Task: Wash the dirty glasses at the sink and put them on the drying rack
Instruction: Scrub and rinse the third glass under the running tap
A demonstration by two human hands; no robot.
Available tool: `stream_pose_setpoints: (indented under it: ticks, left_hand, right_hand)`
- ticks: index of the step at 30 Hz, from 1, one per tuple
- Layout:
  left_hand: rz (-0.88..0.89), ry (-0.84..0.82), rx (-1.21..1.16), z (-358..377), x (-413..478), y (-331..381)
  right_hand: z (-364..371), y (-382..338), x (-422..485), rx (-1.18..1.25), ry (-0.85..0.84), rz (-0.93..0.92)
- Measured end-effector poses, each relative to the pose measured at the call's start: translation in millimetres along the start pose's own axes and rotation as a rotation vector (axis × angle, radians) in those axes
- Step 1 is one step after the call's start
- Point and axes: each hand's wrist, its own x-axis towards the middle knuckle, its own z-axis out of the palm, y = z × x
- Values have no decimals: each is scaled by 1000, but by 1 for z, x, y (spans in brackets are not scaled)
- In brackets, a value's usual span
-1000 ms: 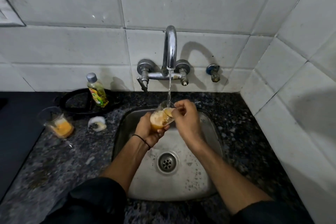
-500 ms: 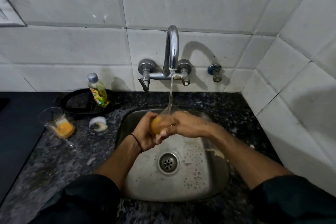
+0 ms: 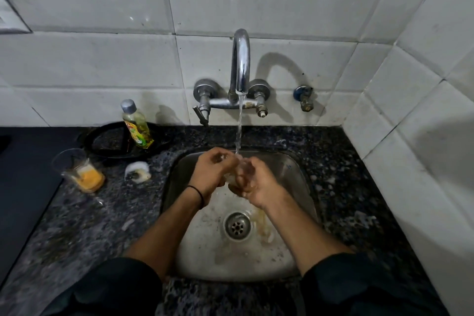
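"Over the steel sink (image 3: 300, 169), what did the person have in hand?" asked the first.

"A clear glass (image 3: 241, 169), blurred by motion, caught between both hands under the thin stream of water (image 3: 239, 131) that fell from the curved chrome tap (image 3: 241, 59)," said the second. "The left hand (image 3: 214, 170) curled its fingers round the upper part. The right hand (image 3: 259, 185) wrapped its fingers round the lower part, where a yellowish smear showed through the wall. Which end was the mouth could not be told."

"And the basin itself?"

"Rounded-square, dull brushed metal, spotted, with a ringed round drain (image 3: 237, 225) in its floor and a yellowish trail just to the drain's right."

"What lay on the counter?"

"It was speckled dark granite (image 3: 77, 226). To the left, well apart from the sink, a second glass (image 3: 77, 172) sat, clear-walled, with thick orange residue at its bottom. Between that glass and the sink was a small white foamy scrubber (image 3: 137, 172). Behind them a slim plastic bottle (image 3: 137, 127) of yellow-green liquid, grey-capped, stood on a black round tray (image 3: 107, 141) near the glossy white wall tiles (image 3: 102, 64)."

"Anything on the arms?"

"A thin black band (image 3: 196, 191) circled the left wrist, and dark sleeves covered both arms near the elbows."
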Motion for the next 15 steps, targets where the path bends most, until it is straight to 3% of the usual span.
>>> stream_pose_setpoints:
  ticks: [3, 5, 9, 12, 13, 15]
  left_hand:
    - [8, -46, 153, 1, 1, 5]
    - [-75, -82, 101, 0, 1, 9]
    - [-405, -401, -30, -21, -1, 14]
    - [-410, -615, -38, -31, -3, 2]
    - [-350, -585, -12, -28, -1, -4]
    - [-171, -374, 128, -15, 0, -14]
  right_hand:
    - [3, 3, -2, -29, 5, 41]
    - [5, 2, -3, -88, 31, -4]
    - [0, -13, -6, -442, -22, -399]
    - [3, -28, -16, -917, -224, -630]
    - [6, -31, -18, -1060, -235, -672]
    - [15, -34, -18, -1194, -166, -640]
